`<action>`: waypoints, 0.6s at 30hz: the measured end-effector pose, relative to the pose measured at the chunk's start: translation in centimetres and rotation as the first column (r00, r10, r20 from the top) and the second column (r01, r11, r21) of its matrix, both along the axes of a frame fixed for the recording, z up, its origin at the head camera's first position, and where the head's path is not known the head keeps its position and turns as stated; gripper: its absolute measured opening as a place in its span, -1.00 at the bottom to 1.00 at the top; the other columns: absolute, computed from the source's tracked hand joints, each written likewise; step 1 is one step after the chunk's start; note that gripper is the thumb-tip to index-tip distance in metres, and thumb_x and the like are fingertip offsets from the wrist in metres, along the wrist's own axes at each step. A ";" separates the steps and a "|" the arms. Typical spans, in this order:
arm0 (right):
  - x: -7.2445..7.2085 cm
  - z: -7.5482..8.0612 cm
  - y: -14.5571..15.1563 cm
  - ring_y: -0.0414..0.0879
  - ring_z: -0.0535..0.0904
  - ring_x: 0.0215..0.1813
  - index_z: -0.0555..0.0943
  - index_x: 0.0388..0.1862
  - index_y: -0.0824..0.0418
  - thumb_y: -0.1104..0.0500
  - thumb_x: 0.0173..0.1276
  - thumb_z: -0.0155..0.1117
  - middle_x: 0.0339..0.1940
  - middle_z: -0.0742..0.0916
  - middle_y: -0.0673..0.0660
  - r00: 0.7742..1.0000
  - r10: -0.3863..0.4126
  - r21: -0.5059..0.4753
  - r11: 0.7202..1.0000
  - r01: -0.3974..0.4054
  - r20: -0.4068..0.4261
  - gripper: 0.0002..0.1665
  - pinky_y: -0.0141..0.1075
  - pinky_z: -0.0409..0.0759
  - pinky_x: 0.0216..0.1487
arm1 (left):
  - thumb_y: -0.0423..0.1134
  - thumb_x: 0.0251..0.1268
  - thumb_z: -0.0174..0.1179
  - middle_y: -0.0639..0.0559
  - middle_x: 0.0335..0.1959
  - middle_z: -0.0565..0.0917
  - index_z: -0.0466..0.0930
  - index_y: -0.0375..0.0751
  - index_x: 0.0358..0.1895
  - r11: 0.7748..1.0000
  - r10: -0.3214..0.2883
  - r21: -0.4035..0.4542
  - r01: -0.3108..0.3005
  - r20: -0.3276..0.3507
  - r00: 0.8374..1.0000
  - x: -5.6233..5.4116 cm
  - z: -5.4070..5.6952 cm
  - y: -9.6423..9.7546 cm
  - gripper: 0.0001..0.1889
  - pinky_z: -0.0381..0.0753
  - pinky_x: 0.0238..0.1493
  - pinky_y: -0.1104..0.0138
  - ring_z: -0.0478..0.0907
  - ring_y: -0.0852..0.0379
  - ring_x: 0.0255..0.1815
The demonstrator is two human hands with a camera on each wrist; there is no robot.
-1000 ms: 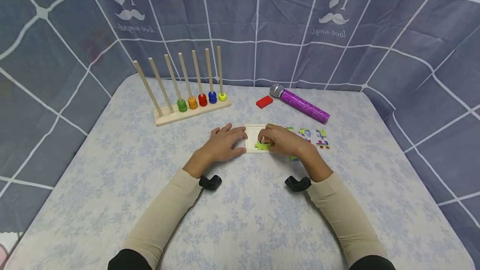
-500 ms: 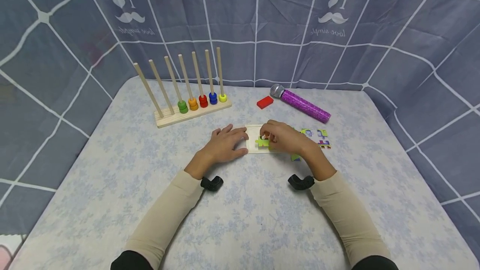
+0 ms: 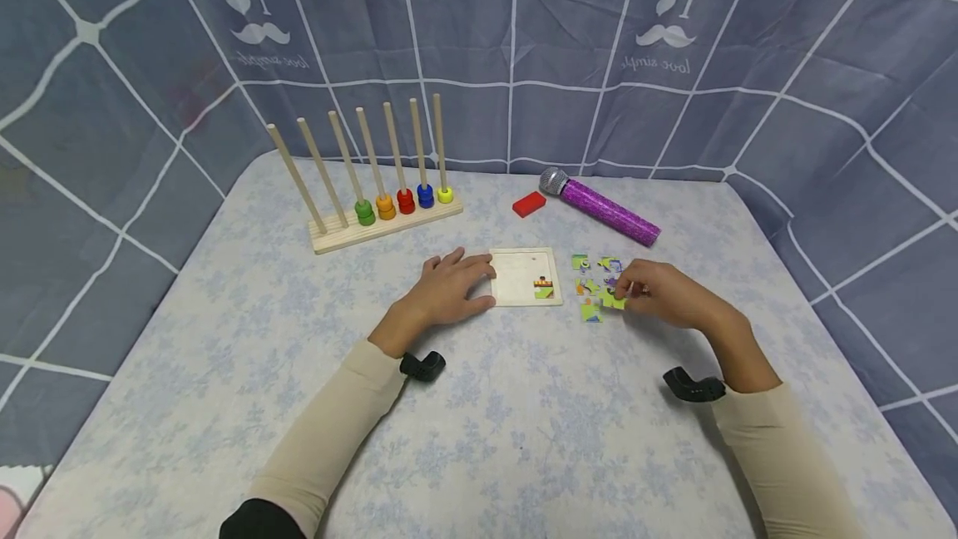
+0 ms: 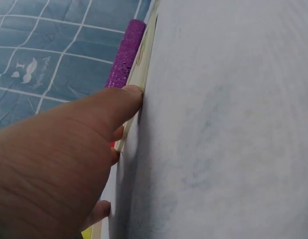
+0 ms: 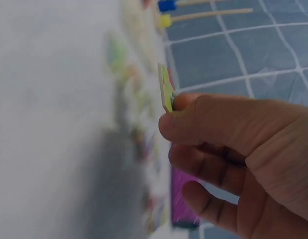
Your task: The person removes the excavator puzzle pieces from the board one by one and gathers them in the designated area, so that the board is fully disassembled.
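Note:
My left hand [image 3: 452, 288] rests at the left edge of a shallow wooden puzzle tray [image 3: 512, 277], its thumb and fingertips touching the frame. In the left wrist view the thumb [image 4: 125, 102] lies against the tray's rim. A puzzle piece [image 3: 544, 293] with a red and green print sits in the tray's lower right corner. To the right of the tray, my right hand [image 3: 674, 298] pinches a mostly green puzzle piece [image 5: 166, 89] between thumb and index finger. It is held above several loose puzzle pieces [image 3: 590, 311], some partly hidden by the hand.
At the back left stands a wooden peg rack [image 3: 385, 223] with coloured rings on several of its upright pegs. A red block [image 3: 529, 205] and a purple glittery microphone [image 3: 608, 211] lie behind the tray. A grey-blue curtain [image 3: 464, 40] surrounds the table.
My right hand has moved right, away from the tray, carrying the green piece over the loose pieces. The tray's lower right piece is now uncovered. My left hand has stayed put.

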State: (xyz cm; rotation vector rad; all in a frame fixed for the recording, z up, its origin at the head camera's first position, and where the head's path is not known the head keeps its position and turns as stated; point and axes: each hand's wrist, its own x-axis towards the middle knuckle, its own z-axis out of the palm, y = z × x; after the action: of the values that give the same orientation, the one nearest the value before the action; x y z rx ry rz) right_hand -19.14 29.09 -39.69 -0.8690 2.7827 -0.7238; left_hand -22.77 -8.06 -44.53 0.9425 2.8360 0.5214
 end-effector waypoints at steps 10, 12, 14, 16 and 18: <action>1.4 -2.8 1.9 -0.19 0.50 -0.29 0.69 -0.25 0.15 0.48 0.28 0.37 -0.27 0.65 -0.04 1.000 0.007 -0.056 0.998 -0.007 0.007 -0.76 -0.27 0.52 -0.27 | 0.13 0.48 0.17 0.06 0.57 0.24 0.50 0.09 0.29 1.000 0.011 0.007 -0.011 0.015 1.000 -0.1 -0.2 -0.1 -0.57 -0.03 0.39 -0.31 0.00 -0.28 0.58; 1.4 -2.9 1.9 -0.19 0.50 -0.29 0.69 -0.25 0.15 0.49 0.28 0.37 -0.26 0.66 -0.03 1.000 0.008 -0.067 0.998 -0.008 -0.007 -0.76 -0.27 0.52 -0.27 | 0.13 0.48 0.17 0.06 0.57 0.24 0.50 0.09 0.29 1.000 0.009 0.009 -0.009 0.017 1.000 -0.1 -0.1 -0.1 -0.57 -0.03 0.39 -0.31 0.00 -0.28 0.59; 1.4 -3.0 2.0 -0.18 0.51 -0.28 0.69 -0.26 0.16 0.49 0.28 0.38 -0.25 0.66 -0.03 1.000 0.010 -0.076 0.997 -0.011 -0.018 -0.75 -0.27 0.53 -0.27 | 0.12 0.48 0.17 0.06 0.57 0.24 0.50 0.09 0.29 1.000 0.010 0.012 -0.010 0.011 1.000 0.0 -0.1 -0.1 -0.57 -0.03 0.39 -0.31 0.00 -0.28 0.58; 1.5 -3.1 2.0 -0.17 0.52 -0.26 0.70 -0.26 0.16 0.50 0.28 0.37 -0.24 0.67 -0.02 1.000 0.005 -0.086 0.996 -0.008 -0.027 -0.75 -0.27 0.54 -0.26 | 0.12 0.48 0.18 0.06 0.57 0.25 0.50 0.09 0.28 1.000 0.013 0.016 -0.013 0.006 1.000 0.0 -0.2 -0.1 -0.57 -0.02 0.39 -0.31 0.01 -0.28 0.58; 1.6 -3.2 2.0 -0.17 0.52 -0.26 0.70 -0.26 0.15 0.50 0.29 0.37 -0.25 0.67 -0.03 0.999 -0.004 -0.085 0.996 0.001 -0.033 -0.75 -0.27 0.54 -0.26 | 0.12 0.47 0.18 0.06 0.57 0.25 0.50 0.09 0.28 1.000 0.014 0.019 -0.014 0.008 1.000 0.1 -0.3 -0.1 -0.57 -0.02 0.39 -0.31 0.01 -0.28 0.58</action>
State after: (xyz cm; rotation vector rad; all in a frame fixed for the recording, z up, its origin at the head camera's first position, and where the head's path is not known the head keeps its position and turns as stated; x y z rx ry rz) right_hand -17.54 31.10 -42.89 -0.9006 2.8009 -0.8420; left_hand -22.70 -8.12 -44.81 0.9220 2.8378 0.5542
